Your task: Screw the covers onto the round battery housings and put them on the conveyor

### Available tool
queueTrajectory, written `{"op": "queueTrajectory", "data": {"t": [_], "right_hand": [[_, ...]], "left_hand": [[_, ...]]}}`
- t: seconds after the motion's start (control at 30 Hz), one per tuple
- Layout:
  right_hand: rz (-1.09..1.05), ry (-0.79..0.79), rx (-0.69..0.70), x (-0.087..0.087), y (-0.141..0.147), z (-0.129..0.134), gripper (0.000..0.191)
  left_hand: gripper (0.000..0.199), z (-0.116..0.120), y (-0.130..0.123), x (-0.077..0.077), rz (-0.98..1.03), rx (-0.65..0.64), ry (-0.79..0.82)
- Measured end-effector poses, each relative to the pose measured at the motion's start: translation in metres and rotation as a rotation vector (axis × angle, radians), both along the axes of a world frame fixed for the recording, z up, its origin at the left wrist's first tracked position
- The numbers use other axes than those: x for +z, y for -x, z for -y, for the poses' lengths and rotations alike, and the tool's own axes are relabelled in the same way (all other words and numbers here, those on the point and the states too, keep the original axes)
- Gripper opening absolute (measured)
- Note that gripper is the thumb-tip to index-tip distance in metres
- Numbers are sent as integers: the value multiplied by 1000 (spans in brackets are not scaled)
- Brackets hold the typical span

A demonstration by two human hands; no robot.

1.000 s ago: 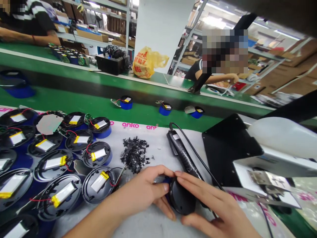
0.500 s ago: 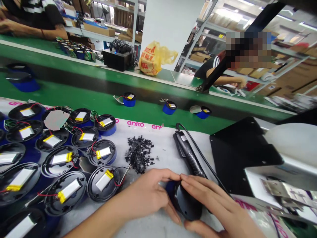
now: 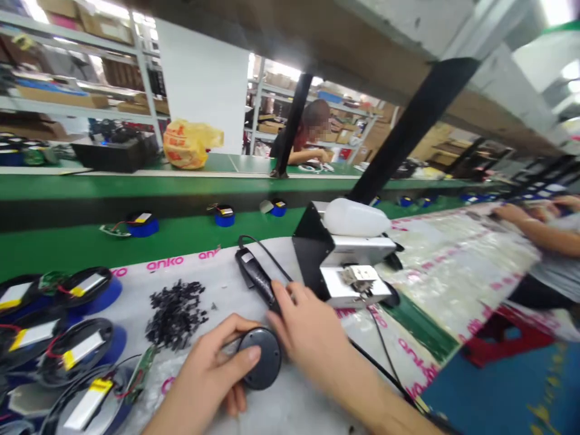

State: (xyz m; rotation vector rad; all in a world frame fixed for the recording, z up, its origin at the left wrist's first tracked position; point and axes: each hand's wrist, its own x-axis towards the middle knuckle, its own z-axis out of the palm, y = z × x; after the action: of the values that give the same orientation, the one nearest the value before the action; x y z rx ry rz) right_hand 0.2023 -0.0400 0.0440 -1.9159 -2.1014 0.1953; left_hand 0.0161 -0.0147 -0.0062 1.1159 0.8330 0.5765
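Note:
My left hand (image 3: 217, 368) grips a round black-topped piece (image 3: 265, 361), its thumb lying across the flat top with small holes near the rim. Just right of it, my right hand (image 3: 301, 314) has its fingers wrapped round the lower end of a black corded electric screwdriver (image 3: 258, 275), which lies on the white sheet. Left of the tool is a heap of small black parts (image 3: 176, 314). Farther left, several blue round housings (image 3: 115, 293) stand open, with white and yellow batteries (image 3: 88, 284) and red wires inside.
A metal device with a white container (image 3: 356, 217) stands right of the tool. Behind, a green conveyor (image 3: 190, 232) carries more blue housings. A yellow bag (image 3: 186, 145) and black box (image 3: 109, 151) sit on the far ledge. Other people work across and at far right.
The view has swung right. My right hand has left the round piece and closed round the screwdriver. My left hand still holds the piece, its black top now facing up toward the camera.

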Motion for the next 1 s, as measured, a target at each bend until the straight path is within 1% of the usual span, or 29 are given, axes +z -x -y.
{"op": "queueTrajectory", "data": {"t": [0.03,0.1,0.17,0.2,0.23,0.27,0.33,0.37,0.4,0.43,0.5,0.57,0.63,0.7,0.77,0.87,0.93,1.0], "right_hand": [[-14,1,-34,-3,0,-3,45],[-92,0,-27,-2,-5,-2,47],[-197,-21,27,6,-15,11,44],[-274,-62,48,12,-21,20,44],[-393,-133,61,18,-27,30,45],[-549,-242,60,24,-31,39,47],[-930,-527,36,36,-39,51,50],[-1109,-683,25,42,-42,53,51],[-1231,-817,16,48,-46,52,50],[-1279,-911,2,53,-50,49,50],[-1273,-1018,-45,63,-60,36,62],[-1251,-1040,-110,70,-71,20,72],[-1270,-1065,-153,72,-79,4,68],[-1265,-1064,-177,69,-85,-8,67],[-1225,-1023,-208,63,-89,-15,69],[-1212,-948,-255,59,-90,-12,70],[-1252,-873,-281,63,-84,-3,71],[-1308,-786,-267,71,-70,8,73]], "left_hand": [[47,-1,1,0,-3,-2,3],[51,-1,3,1,-20,-14,25],[53,0,3,3,-34,-12,45],[54,1,3,3,-35,-7,50],[55,1,3,4,-36,-2,52],[55,2,2,5,-37,1,53],[55,3,1,7,-43,7,50],[55,3,1,8,-47,9,49],[55,3,1,9,-51,10,48],[56,3,1,9,-54,10,45],[55,2,2,10,-59,7,43],[54,2,2,11,-62,5,40],[53,2,2,12,-66,8,38],[53,2,2,13,-72,10,43],[54,1,2,14,-78,8,49],[55,-1,2,13,-76,-2,49],[55,-3,2,13,-73,-23,57],[55,-4,3,13,-67,-46,69]]}}
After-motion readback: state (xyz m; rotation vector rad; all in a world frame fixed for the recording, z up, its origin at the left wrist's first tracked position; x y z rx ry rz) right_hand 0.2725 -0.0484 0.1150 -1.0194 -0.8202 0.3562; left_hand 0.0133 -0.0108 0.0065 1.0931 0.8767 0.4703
